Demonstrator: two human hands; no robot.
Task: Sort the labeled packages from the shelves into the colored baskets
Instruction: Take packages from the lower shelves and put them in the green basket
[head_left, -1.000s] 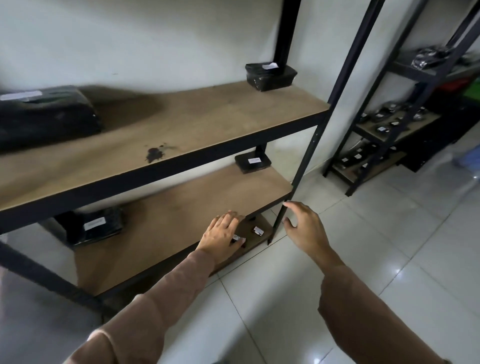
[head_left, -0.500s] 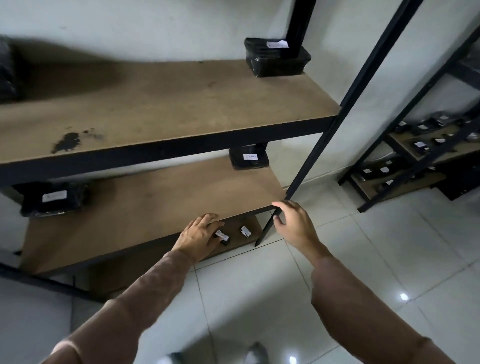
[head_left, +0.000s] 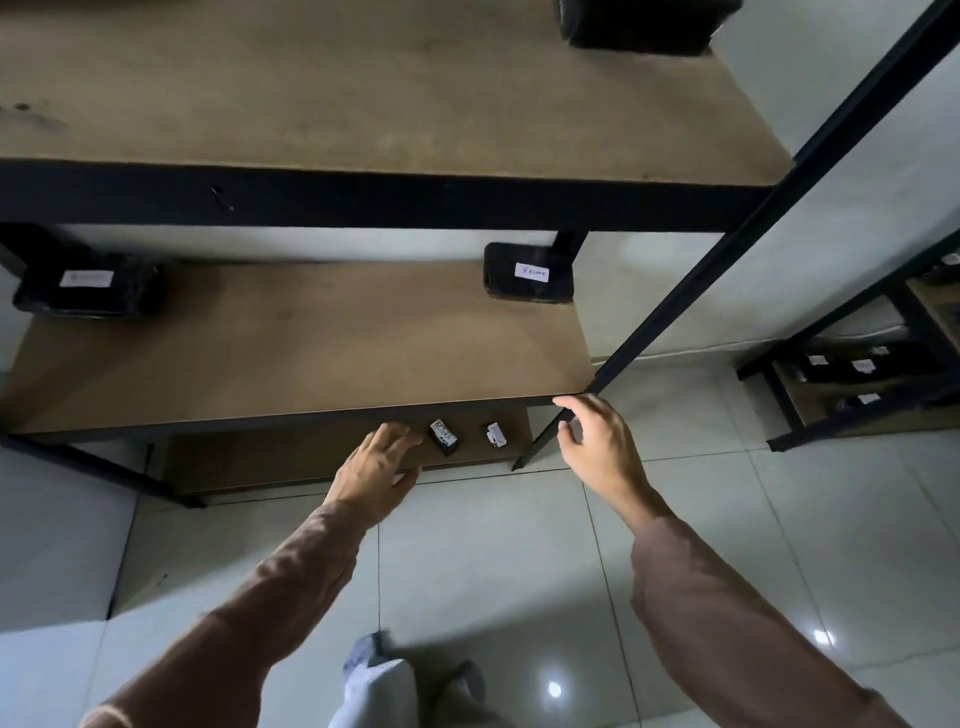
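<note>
Two small black packages with white labels lie on the bottom shelf (head_left: 291, 462): one (head_left: 443, 435) just right of my left hand (head_left: 376, 467), another (head_left: 496, 434) further right. My left hand reaches under the middle shelf (head_left: 291, 358), fingers spread, empty, a little short of the nearer package. My right hand (head_left: 597, 441) hovers by the black front post (head_left: 670, 306), fingers loosely apart, holding nothing. Bigger black labeled packages sit at the back of the middle shelf, one at the left (head_left: 88, 285) and one at the right (head_left: 527, 273). Another (head_left: 636, 23) sits on the top shelf.
A second rack (head_left: 852, 384) with several small labeled packages stands at the right. White floor tiles lie below. My legs and feet (head_left: 384, 680) show at the bottom. No baskets are in view.
My view has tilted down and closer to the lower shelves. My left hand has slid toward the small packages on the bottom shelf; my right hand stays by the post.
</note>
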